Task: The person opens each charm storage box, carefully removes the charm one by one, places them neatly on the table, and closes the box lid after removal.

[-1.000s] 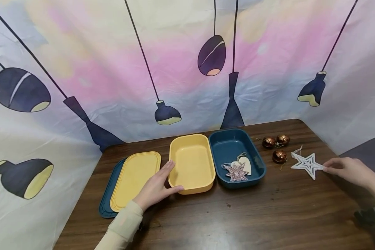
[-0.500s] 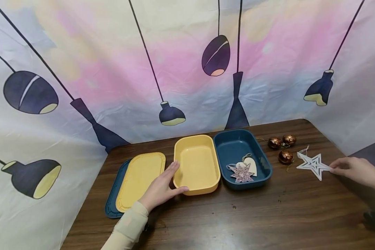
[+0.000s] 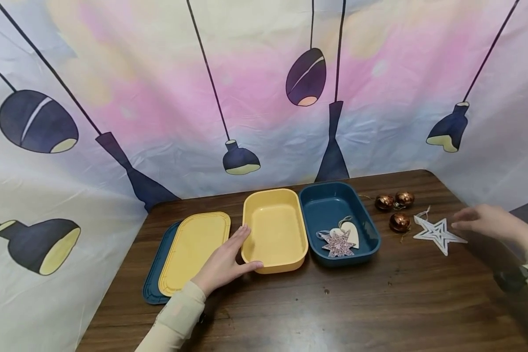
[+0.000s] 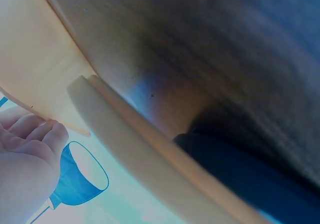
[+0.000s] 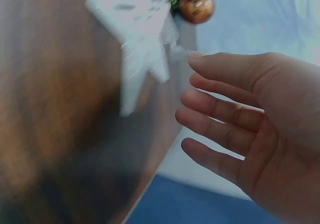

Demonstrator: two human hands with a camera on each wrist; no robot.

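Note:
My left hand (image 3: pixel 222 261) rests against the near left corner of a yellow box (image 3: pixel 275 232), fingers stretched along its side and thumb at the front rim. At the right, my right hand (image 3: pixel 488 222) hovers beside a white star ornament (image 3: pixel 438 234) lying on the table. In the right wrist view the fingers (image 5: pixel 220 109) are loosely spread with nothing between them, apart from the star (image 5: pixel 142 39). A blue box (image 3: pixel 325 208) adjoins the yellow one and holds a glittery pink star ornament (image 3: pixel 338 243) and a pale heart ornament (image 3: pixel 352 234) near its front.
Three copper baubles (image 3: pixel 399 222) lie between the blue box and the white star. Left of the boxes, a yellow lid (image 3: pixel 195 252) overlaps a blue lid (image 3: pixel 156 289) on the brown wooden table (image 3: pixel 325 318). A lamp-patterned cloth (image 3: pixel 167 98) hangs behind.
My right hand pinched the tip of the white star earlier; now it has let go and lifted slightly. The left hand stays at the yellow box. The head view has shifted a little.

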